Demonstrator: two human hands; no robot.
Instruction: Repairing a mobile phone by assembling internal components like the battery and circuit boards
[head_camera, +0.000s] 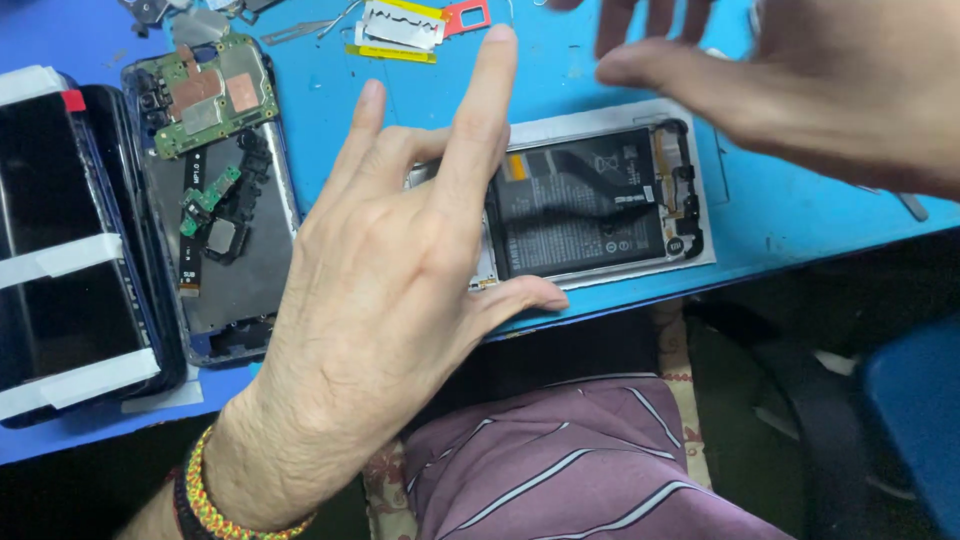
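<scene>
We see a blue table (780, 215) carrying everything here. We take the opened phone with the black battery (590, 205), lying near the table's front edge, as our landmark. Left of it lies a second opened phone frame (225, 215) with a green circuit board at its top end. Farther left still sits a dark phone strapped with white tape (65, 250). Behind the landmark, toward the far edge, lie a razor blade (402, 25), a small red card (466, 15) and metal scraps (300, 30).

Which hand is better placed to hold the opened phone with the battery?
Probably the left hand: it is spread right above the phone, thumb at its near edge. The right hand is raised and blurred, above the far corner.
</scene>
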